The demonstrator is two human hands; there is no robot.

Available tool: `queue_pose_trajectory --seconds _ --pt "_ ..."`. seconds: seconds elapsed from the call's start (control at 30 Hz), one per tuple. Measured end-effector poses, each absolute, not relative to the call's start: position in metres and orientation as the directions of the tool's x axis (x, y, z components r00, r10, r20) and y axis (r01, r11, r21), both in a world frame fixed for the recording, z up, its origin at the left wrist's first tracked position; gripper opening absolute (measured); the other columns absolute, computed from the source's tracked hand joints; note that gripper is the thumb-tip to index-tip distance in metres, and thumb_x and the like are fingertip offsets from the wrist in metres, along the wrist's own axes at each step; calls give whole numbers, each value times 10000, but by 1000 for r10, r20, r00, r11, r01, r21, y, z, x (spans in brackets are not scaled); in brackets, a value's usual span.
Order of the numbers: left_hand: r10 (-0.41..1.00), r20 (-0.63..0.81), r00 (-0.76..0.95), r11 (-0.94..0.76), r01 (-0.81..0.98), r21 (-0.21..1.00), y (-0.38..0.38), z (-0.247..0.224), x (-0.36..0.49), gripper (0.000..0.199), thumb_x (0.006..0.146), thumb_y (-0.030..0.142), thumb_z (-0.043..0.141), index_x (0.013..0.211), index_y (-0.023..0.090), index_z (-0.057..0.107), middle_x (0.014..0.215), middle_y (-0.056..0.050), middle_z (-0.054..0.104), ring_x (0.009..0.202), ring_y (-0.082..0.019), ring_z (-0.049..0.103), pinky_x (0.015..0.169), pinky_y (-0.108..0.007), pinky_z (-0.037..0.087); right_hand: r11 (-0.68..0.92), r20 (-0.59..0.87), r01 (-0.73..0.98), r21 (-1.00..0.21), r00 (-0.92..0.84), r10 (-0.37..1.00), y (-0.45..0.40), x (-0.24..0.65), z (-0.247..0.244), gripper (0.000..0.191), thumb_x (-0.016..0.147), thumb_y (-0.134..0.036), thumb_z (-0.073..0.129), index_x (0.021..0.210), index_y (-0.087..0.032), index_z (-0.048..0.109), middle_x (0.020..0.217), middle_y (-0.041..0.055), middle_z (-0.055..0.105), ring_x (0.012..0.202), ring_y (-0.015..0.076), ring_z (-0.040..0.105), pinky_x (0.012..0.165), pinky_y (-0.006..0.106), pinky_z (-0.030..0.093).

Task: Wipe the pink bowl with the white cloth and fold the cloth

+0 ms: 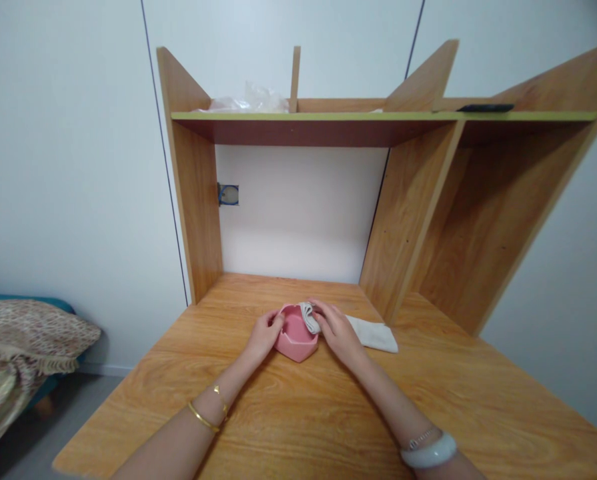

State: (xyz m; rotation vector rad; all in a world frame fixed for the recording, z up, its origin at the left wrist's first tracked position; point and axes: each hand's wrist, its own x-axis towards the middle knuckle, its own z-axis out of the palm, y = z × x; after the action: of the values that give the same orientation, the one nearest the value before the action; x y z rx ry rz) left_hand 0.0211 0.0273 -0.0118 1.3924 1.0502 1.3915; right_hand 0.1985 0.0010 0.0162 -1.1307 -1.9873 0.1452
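Note:
A pink, angular ashtray-like dish [297, 347] with notches in its rim sits on the wooden desk. My left hand [267, 333] is closed on its left edge, thumb over the rim. A folded light grey cloth [310, 319] is gripped in my right hand [335, 328] and pressed against the dish's right inner side. The cloth's long tail [373, 335] lies on the desk to the right of that hand, passing behind it. Part of the dish's far right rim is hidden by the cloth.
The wooden desk [288, 413] carries a hutch with a green-edged shelf [328, 116]. Clear plastic wrapping [251, 100] and a flat black object [485, 107] lie up there. An open wall socket box [229, 195] shows behind. A fringed blanket [28, 340] covers furniture at left.

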Motion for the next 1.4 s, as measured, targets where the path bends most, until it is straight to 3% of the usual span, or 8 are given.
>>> queue_pose_trajectory --seconds 0.13,0.3,0.5,0.8,0.9,1.03,1.23,1.4 --pt "951 309 34 -309 16 951 23 -8 22 229 697 268 571 859 145 677 850 -71 679 767 -195 583 710 -268 422 581 611 598 -553 -183 770 0 200 14 309 823 -262 413 1110 -215 517 973 58 611 909 174 556 842 327 420" --pt "929 360 83 -368 130 921 19 -5 21 293 753 291 506 937 111 646 905 -77 671 817 -191 586 753 -286 430 637 630 578 -510 -252 734 -5 194 18 255 803 -255 467 1034 -225 573 843 26 650 848 172 573 807 324 429" --pt "912 400 95 -411 208 888 19 -8 21 301 780 284 478 993 126 620 969 -76 656 879 -184 585 802 -293 434 646 628 546 -534 -256 735 -8 194 20 251 809 -243 462 1038 -226 561 886 27 647 798 152 590 750 289 453" --pt "869 485 102 -492 287 822 18 -10 21 308 769 233 482 1041 137 589 1048 -87 620 967 -186 555 862 -316 414 542 751 715 -442 -36 660 -3 196 17 269 797 -254 437 1046 -173 500 862 68 531 835 202 515 754 344 423" --pt "870 480 110 -490 298 819 17 -8 20 306 778 237 467 1039 136 589 1035 -84 624 955 -185 559 852 -317 420 415 645 744 -523 27 764 3 204 14 470 753 -362 509 1164 -157 410 719 5 488 686 182 506 653 320 419" --pt "861 495 113 -504 316 804 15 -7 21 311 769 234 474 1045 143 584 1038 -78 618 956 -184 554 850 -319 421 317 436 645 -695 28 899 9 210 7 673 701 -443 554 1241 -128 308 563 -83 368 508 127 424 504 242 355" --pt "803 575 158 -588 366 721 6 -1 24 351 741 226 507 1074 130 559 1033 -95 590 963 -190 539 875 -338 405 331 320 470 -818 -104 942 5 209 8 751 669 -300 586 1301 -150 209 655 -52 498 589 122 499 535 223 390" --pt "771 606 195 -629 381 678 -2 7 27 390 723 221 532 1103 138 541 1069 -97 564 1005 -203 516 899 -350 390 276 282 549 -789 -76 956 1 207 12 762 649 -207 565 1315 -151 200 737 -9 594 665 144 564 625 249 421"
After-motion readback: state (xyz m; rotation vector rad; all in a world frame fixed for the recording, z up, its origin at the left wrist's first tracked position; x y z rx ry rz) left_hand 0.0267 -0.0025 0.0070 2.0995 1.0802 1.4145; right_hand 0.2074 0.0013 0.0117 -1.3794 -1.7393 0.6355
